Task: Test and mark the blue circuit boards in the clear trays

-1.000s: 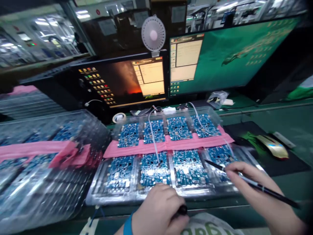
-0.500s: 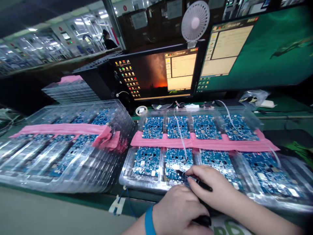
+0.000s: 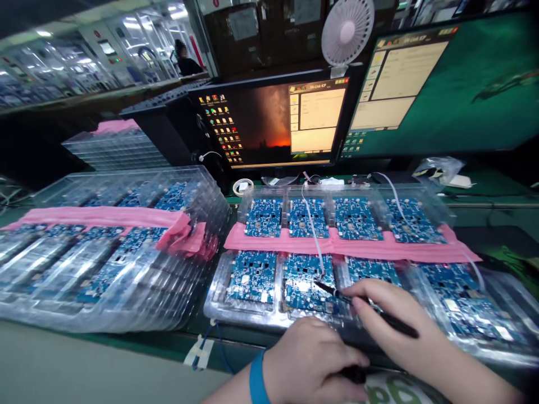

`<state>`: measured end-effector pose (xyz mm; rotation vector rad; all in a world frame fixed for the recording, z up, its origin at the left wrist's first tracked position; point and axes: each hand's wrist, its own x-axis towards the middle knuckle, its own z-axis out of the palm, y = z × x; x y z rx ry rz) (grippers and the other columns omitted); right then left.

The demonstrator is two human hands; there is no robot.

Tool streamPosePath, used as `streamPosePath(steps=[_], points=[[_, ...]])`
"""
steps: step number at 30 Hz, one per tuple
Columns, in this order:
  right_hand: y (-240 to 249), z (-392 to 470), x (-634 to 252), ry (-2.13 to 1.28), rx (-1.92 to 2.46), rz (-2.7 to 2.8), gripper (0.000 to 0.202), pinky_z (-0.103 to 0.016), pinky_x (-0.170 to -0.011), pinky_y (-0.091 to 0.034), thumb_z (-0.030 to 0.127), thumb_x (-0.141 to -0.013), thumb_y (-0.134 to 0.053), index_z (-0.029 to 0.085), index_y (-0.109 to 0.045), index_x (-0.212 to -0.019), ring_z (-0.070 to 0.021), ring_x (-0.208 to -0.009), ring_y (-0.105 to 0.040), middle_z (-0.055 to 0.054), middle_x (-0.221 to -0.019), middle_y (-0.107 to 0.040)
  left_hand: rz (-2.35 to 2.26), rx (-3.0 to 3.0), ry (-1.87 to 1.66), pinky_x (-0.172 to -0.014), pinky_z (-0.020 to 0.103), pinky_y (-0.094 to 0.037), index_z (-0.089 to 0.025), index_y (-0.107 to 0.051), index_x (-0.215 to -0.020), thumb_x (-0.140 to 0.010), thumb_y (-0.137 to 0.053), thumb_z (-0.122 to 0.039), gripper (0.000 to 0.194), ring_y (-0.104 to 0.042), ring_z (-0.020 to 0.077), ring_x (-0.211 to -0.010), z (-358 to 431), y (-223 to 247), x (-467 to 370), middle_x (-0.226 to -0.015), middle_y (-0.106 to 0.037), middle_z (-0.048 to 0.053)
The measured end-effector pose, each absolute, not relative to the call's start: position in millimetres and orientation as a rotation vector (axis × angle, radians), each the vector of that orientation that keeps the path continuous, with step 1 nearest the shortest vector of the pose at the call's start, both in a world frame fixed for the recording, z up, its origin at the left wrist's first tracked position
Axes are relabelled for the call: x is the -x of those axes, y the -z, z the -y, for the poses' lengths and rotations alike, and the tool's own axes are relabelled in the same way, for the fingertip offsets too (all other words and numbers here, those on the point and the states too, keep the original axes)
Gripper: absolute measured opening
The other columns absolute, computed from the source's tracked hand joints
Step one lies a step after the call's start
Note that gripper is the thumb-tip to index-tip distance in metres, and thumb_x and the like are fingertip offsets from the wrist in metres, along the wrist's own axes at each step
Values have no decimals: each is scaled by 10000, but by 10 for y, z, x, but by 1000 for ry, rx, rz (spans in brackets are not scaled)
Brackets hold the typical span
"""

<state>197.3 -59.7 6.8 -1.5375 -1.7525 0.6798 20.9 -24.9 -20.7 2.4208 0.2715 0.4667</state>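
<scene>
My right hand (image 3: 389, 308) pinches a slim black pen-like tool (image 3: 400, 325); whether it is a pen or tweezers I cannot tell. Its dark tip is over a blue circuit board (image 3: 305, 297) in the front row of a clear plastic tray (image 3: 219, 308). A white cable (image 3: 314, 230) reaches down to that same board, its end close to the tip. My left hand (image 3: 311, 359), with a blue wristband (image 3: 257, 379), rests in front of the tray. Its fingers curl over a dark object (image 3: 356, 373), mostly hidden.
Pink strips (image 3: 286, 241) cross the tray between two rows of boards. On the left stands a tall stack of similar trays (image 3: 177, 292). Behind are two monitors (image 3: 261, 123), a small fan (image 3: 347, 31) and a tape roll (image 3: 243, 187). A person (image 3: 187, 62) is far back.
My right hand has moved to the right with the tool, whose tip has shifted right and slightly up over the board. My left hand stays nearly in place, its fingers now further over the dark object.
</scene>
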Motion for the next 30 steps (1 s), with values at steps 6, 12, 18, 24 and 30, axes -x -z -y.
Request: streamPosePath(steps=[6,12,18,24,30], points=[[-26,835,-2297,-880,1451,1089,286,-244,-470,-452,375,-859,-386,209,-568,-713,-190,-589,-534,-50,-666,-544,-867,-2207,-695,-703,305,-439,-168,-441,-1013,-837,-356,-250,211,-542,172,-810,331,135,-193,-880,-576,74],[135,893,-2346,-1000,1264,922,296,-232,-448,-433,372,-862,-399,197,-571,-696,-169,-552,-504,-48,-673,-512,-1015,-2136,-675,-713,306,-455,-178,-416,-998,-820,-377,-172,183,-540,164,-824,382,150,-239,-902,-559,66],[62,933,-2259,-1167,1343,985,354,-237,-512,-392,434,-849,-420,170,-550,-652,-157,-559,-448,-31,-617,-474,-876,-2307,-781,-684,294,-453,-193,-493,-945,-785,-444,-206,168,-558,168,-765,419,59,-290,-834,-593,46],[268,992,-2132,-1343,1076,1005,361,-246,-530,-381,457,-878,-314,191,-554,-919,-164,-593,-455,-19,-648,-473,-618,-2460,-1031,-576,251,-441,-182,-511,-929,-826,-388,-297,197,-553,147,-628,396,134,-369,-706,-594,43],[433,1055,-2257,-1350,1014,976,517,-270,-558,-406,547,-869,-237,175,-574,-993,-184,-628,-486,-54,-705,-520,-693,-2394,-659,-630,282,-445,-220,-550,-923,-763,-479,-281,185,-582,175,-686,431,148,-542,-774,-628,15]])
